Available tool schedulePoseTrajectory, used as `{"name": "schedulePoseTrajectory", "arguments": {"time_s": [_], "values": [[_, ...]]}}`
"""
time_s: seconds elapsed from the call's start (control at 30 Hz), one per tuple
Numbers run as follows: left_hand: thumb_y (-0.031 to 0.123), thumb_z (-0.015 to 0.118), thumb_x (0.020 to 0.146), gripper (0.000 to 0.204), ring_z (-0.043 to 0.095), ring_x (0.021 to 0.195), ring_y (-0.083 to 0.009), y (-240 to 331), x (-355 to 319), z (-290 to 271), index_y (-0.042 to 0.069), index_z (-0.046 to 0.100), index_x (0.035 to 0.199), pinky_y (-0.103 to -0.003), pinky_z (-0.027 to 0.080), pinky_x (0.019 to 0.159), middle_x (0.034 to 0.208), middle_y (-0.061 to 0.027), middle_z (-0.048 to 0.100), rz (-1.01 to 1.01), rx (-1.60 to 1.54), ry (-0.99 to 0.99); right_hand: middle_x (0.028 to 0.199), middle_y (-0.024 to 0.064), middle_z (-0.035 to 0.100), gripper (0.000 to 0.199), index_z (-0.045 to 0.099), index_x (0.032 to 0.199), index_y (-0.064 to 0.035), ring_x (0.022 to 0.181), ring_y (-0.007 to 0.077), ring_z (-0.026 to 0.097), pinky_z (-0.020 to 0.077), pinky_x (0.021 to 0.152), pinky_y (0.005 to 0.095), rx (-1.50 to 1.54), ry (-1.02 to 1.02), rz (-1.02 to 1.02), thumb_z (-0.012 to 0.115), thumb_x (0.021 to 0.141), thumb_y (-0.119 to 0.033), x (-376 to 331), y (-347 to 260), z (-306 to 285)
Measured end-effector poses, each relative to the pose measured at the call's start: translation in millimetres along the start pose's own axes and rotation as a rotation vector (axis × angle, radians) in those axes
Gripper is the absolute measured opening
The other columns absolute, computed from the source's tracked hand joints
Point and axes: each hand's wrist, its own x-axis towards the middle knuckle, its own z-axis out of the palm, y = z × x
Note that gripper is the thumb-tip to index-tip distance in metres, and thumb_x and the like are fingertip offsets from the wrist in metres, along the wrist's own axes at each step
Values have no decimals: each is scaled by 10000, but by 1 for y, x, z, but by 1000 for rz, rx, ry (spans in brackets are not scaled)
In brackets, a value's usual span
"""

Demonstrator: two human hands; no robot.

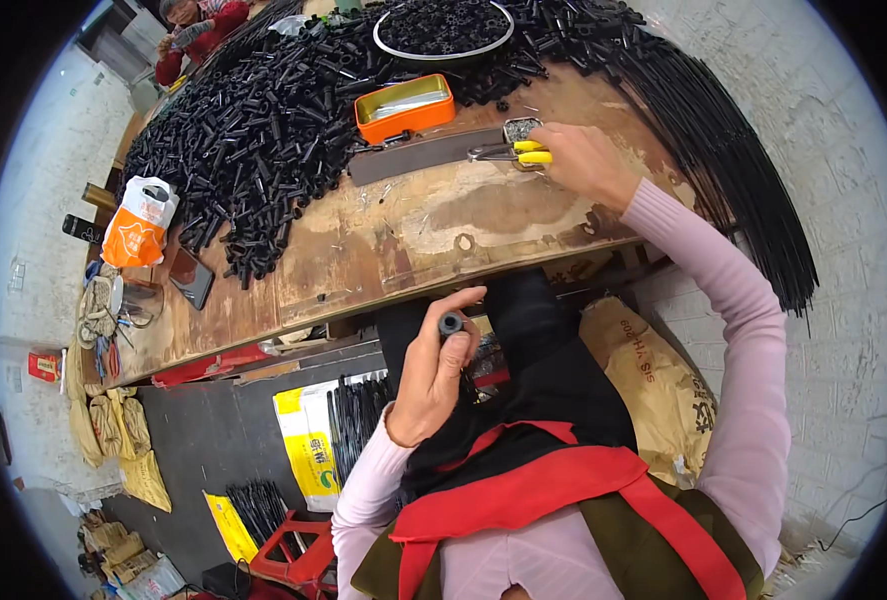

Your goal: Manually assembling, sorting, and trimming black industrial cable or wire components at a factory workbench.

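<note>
My left hand [429, 376] is closed around a short black tube [450, 323] in front of the table's near edge, and the tube's round hollow end faces up. Its index finger stretches past the tube. Over the table, my right hand [585, 160] has its fingers curled at the yellow handles of a pair of pliers [508, 152], whose metal jaws point left. Those fingertips also reach a small tin [520, 129] of tiny metal pieces. A flat dark grey strip [413, 158] lies on the wood just left of the pliers.
An orange box [404, 108] stands behind the strip. Heaps of black tubes [253, 140] cover the table's left and far side, around a white-rimmed round tray [378, 45]. Long black rods [723, 150] overhang the right edge. A phone [191, 278] lies left; a person [198, 35] sits beyond.
</note>
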Motion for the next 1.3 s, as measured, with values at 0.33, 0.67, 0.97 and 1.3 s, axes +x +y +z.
{"name": "schedulePoseTrajectory", "arguments": {"time_s": [0.33, 0.67, 0.97, 1.3], "values": [[314, 403, 1048, 446, 366, 691, -78, 0, 9, 0, -17, 443, 1344, -218, 312, 609, 813, -3, 431, -1, -45, -16, 864, 145, 696, 226, 695, 1014, -77, 785, 338, 665, 511, 684, 436, 180, 103, 11, 626, 816, -162, 23, 16, 8], [380, 391, 1051, 511, 373, 708, -98, 17, -15, 13, 10, 411, 1403, -233, 344, 650, 808, -11, 430, 102, 30, 38, 728, 35, 641, 265, 676, 979, -6, 610, 101, 594, 457, 533, 248, 974, -49, 352, 697, 863, -243, 23, 28, -1], [306, 351, 1062, 466, 328, 715, -84, 7, -29, 9, 15, 410, 1422, -220, 302, 652, 796, 12, 387, 89, -196, 53, 812, 45, 651, 162, 639, 993, 26, 665, 103, 612, 444, 596, 225, 1342, -21, 228, 653, 909, -112, -88, -122, -69], [350, 388, 1057, 456, 352, 690, -77, 21, -22, 16, 4, 501, 1331, -214, 303, 624, 768, 8, 425, 145, -220, 19, 940, 94, 655, 147, 577, 1059, 29, 789, 126, 632, 501, 668, 249, 1352, 116, 85, 595, 922, -19, -114, -157, -79]]}}
